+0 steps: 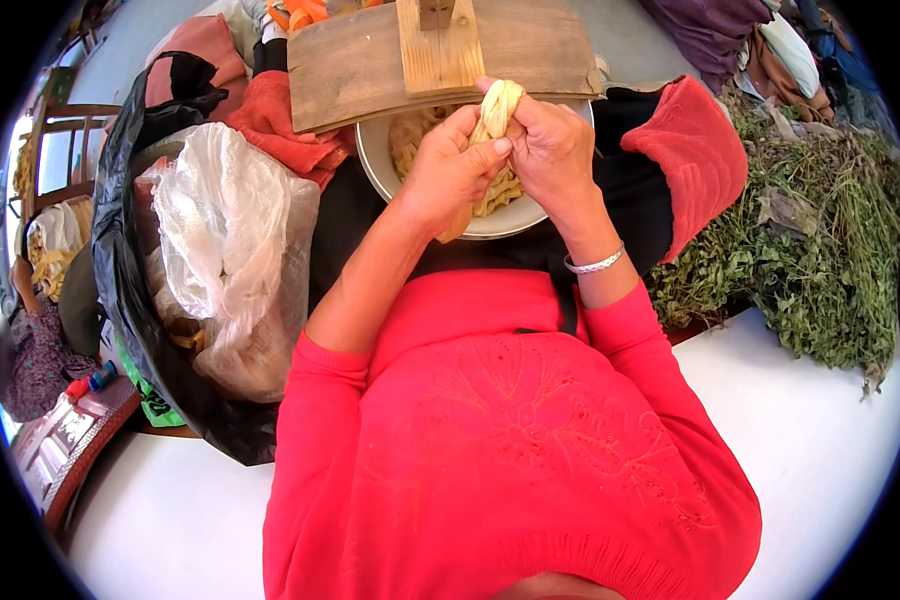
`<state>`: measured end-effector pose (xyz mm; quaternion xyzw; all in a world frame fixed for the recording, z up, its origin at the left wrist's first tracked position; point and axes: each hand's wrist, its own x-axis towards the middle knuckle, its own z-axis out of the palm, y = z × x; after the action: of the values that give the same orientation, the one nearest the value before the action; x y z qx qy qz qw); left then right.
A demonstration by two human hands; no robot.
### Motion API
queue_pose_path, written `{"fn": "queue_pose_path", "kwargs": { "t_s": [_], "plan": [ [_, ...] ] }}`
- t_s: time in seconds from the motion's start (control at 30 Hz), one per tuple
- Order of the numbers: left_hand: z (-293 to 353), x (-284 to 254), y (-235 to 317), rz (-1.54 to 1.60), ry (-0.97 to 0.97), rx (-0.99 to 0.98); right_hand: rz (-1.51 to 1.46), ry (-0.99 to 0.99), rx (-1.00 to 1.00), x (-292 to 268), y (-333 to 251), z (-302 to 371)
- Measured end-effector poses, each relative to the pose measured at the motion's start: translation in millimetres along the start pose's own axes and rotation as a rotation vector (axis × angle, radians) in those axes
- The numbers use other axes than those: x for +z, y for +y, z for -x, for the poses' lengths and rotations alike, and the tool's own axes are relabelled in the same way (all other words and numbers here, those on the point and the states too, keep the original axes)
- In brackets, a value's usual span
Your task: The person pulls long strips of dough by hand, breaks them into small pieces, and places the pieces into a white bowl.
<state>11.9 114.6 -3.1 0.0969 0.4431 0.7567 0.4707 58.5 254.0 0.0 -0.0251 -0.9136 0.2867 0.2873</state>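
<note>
Above a white basin [375, 165], my left hand [445, 165] and my right hand [553, 150] meet with fingers closed. Between them they grip a pale yellow bundle of twisted, ribbon-like strips [498, 105], whose looped end stands up above the fingertips. Its exact material is not clear. My left thumb presses against its lower part, and my right fingers wrap around its side. A light brown end hangs below my left hand. More pale strips [502, 195] lie in the basin, partly hidden by my hands and by a wooden board [345, 75] across its far side.
At my left is a black plastic bag [130, 270] with a clear plastic bag [225, 220] in it. A heap of dried green plants [820, 250] lies on the right. Red cloths [685, 150] cover my knees. Another person's patterned sleeve [45, 355] shows at the far left.
</note>
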Motion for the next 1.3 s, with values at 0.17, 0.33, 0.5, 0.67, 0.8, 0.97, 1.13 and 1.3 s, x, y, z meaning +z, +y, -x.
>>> {"fn": "queue_pose_path", "kwargs": {
  "t_s": [0.17,0.33,0.5,0.67,0.8,0.97,1.13,1.3],
  "plan": [
    [0.6,-17.3,-17.3,-0.032,0.017,-0.111,0.106,-0.038,-0.048,1.7,10.6,3.6],
    [3.4,-25.7,-19.9,-1.429,0.279,0.654,-0.103,-0.302,0.24,6.8,18.9,22.7],
    [7.1,-25.9,-31.8,-1.611,0.313,0.753,-1.01,-0.501,0.938,22.0,25.4,49.3],
    [3.6,-32.5,-45.8,-1.283,0.227,0.812,-1.631,-0.479,1.136,25.7,27.7,61.4],
    [8.7,-15.8,-36.9,-1.019,0.207,0.609,-1.264,-0.383,0.915,28.3,22.7,57.5],
    [-3.2,-10.9,-26.0,-1.214,0.317,0.416,-0.347,-0.2,0.213,21.4,10.2,45.2],
    [-8.6,-22.4,-30.1,-0.383,0.281,0.137,-0.515,0.001,0.266,17.4,-5.1,37.1],
    [24.5,-3.3,-33.0,0.202,0.192,-0.06,-0.567,0.088,0.265,14.5,-13.5,28.1]
  ]
}}
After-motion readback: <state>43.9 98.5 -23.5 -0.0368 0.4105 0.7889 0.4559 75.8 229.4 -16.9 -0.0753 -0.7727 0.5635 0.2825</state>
